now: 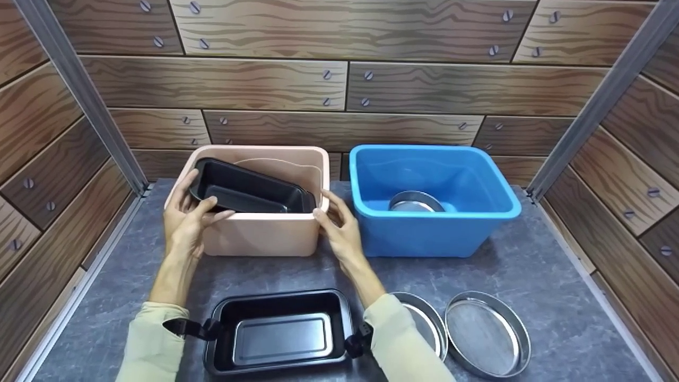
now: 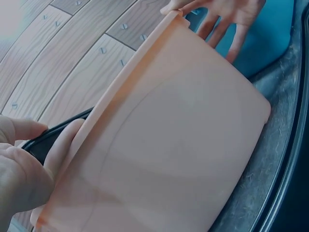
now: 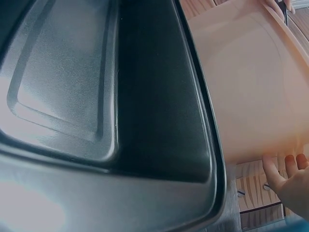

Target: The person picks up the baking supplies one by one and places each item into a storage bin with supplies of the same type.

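A person's two hands are at a peach bin [image 1: 260, 236], at the back of a grey counter [image 1: 567, 302], left of centre. One black loaf pan [image 1: 246, 183] lies aslant inside the bin, between the hands: its left end tips up above the rim and its right end sits lower, by the front right corner. The left hand [image 1: 184, 220] pinches the raised end, thumb on one side and fingers on the other, at the bin's left rim. The right hand [image 1: 342, 231] is apart from the pan and holds the bin's front right corner, thumb at the rim, fingers against the outside wall.

I count two bins. The second, a blue bin [image 1: 419, 239], stands just to the right, also toward the counter's back edge. Inside it I can see one round tin [image 1: 416, 200], partly hidden by the front rim.

There are two black pans in all. The second, a wide rectangular pan [image 1: 284, 339], lies flat near the counter's front edge, between the person's forearms.

Round tins number three in sight. Besides the one in the blue bin, two lie side by side toward the front right corner of the counter: a left tin [image 1: 424, 323], partly covered by the right sleeve [image 1: 406, 339], and a right tin [image 1: 485, 334], fully visible.
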Demonstrator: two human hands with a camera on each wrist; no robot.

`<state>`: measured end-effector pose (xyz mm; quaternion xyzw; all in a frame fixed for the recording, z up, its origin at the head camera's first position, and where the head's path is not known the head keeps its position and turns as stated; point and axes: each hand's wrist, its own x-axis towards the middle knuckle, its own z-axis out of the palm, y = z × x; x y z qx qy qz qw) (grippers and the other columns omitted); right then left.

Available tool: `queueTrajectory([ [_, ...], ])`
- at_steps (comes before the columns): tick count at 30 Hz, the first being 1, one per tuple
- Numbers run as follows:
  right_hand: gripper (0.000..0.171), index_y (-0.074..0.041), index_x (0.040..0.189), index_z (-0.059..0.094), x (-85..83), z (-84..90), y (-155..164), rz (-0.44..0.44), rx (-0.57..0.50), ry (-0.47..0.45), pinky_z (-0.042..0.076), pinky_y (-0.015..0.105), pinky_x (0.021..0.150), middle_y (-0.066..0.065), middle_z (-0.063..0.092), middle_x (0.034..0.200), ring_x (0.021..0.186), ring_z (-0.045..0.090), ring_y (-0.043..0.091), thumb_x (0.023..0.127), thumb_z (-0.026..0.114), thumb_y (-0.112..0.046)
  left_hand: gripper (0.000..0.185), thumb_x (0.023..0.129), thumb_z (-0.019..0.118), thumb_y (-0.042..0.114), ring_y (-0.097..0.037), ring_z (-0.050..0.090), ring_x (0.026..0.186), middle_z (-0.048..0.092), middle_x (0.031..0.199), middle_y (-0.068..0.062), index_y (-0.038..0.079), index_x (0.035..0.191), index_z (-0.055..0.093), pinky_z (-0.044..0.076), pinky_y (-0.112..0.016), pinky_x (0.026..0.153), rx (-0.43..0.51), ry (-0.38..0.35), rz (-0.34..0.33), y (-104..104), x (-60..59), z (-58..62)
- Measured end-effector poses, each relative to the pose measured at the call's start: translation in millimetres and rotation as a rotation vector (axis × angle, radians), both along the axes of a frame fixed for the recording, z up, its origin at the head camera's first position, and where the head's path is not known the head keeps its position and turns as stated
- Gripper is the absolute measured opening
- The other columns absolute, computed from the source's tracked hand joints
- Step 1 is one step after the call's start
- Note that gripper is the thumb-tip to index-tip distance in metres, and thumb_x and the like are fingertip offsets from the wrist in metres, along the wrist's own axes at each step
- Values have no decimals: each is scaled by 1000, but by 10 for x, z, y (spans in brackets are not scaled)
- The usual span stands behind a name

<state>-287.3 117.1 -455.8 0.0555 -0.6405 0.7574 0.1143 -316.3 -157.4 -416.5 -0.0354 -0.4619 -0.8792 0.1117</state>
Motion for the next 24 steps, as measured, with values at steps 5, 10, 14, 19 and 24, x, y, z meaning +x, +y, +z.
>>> queueTrajectory([
  [5,50,-8,138,53,6,-16,-5,-6,-5,16,56,45,89,14,62,123,110,59,27,91,69,-14,69,84,56,-24,-35,33,136,31,152,-22,7,144,45,59,-46,69,5,7,-15,-6,-4,-24],
  [10,49,-7,138,54,-6,-43,-13,-19,8,36,57,34,86,14,62,124,114,57,33,91,69,-13,66,84,58,-21,-33,39,131,34,149,-23,6,143,45,60,-43,71,-42,-24,-18,-3,-9,-30],
  [14,49,-6,138,53,-8,-38,-20,-19,12,46,57,37,86,13,63,123,114,57,32,91,68,-12,67,83,62,-20,-29,48,123,36,149,-21,2,143,44,60,-40,71,-83,-38,-9,-1,0,-20],
  [19,50,-6,138,53,-16,-40,-18,-14,7,39,57,44,87,13,63,122,115,57,32,91,68,-12,70,81,64,-21,-28,52,119,36,150,-20,1,144,43,60,-39,73,-102,-40,-4,6,-1,-20],
  [24,51,-7,138,53,-27,-48,2,-17,13,34,57,38,87,12,63,121,116,56,33,91,69,-14,68,84,65,-15,-32,38,136,29,155,-18,1,145,41,59,-42,75,-94,-34,-26,7,-20,-26],
])
